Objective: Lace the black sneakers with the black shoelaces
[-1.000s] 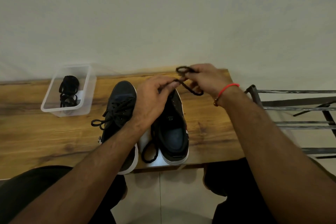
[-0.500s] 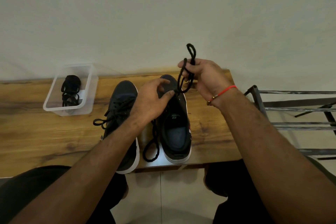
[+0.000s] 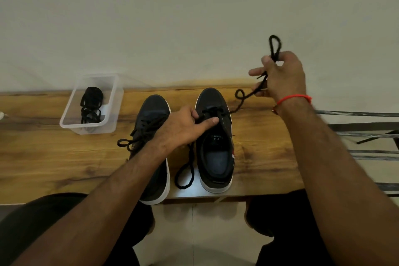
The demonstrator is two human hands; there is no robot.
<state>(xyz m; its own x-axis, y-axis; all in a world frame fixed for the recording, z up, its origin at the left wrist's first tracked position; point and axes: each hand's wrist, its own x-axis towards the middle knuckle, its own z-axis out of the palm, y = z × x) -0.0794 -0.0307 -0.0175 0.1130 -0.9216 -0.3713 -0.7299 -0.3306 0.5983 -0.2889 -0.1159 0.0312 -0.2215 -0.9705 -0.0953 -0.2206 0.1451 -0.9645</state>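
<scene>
Two black sneakers with white soles stand side by side on a wooden bench (image 3: pixel 54 157). The left sneaker (image 3: pixel 154 119) is laced, its bow lying to the left. My left hand (image 3: pixel 183 127) rests on the right sneaker (image 3: pixel 216 151) and pinches the lace at its front eyelets. A black shoelace (image 3: pixel 239 98) runs from there up to my right hand (image 3: pixel 280 75), which grips it raised at the right, a loop sticking up above the fingers. The lace's other end lies looped between the two sneakers.
A clear plastic box (image 3: pixel 110 114) holding a bundle of black laces (image 3: pixel 91 103) sits on the bench at the left. A metal rack (image 3: pixel 367 134) stands to the right of the bench. A pale wall is right behind. My knees are below the bench edge.
My right hand has moved right and up, drawing the lace out from the right sneaker. My left hand has dropped onto that sneaker's front eyelets.
</scene>
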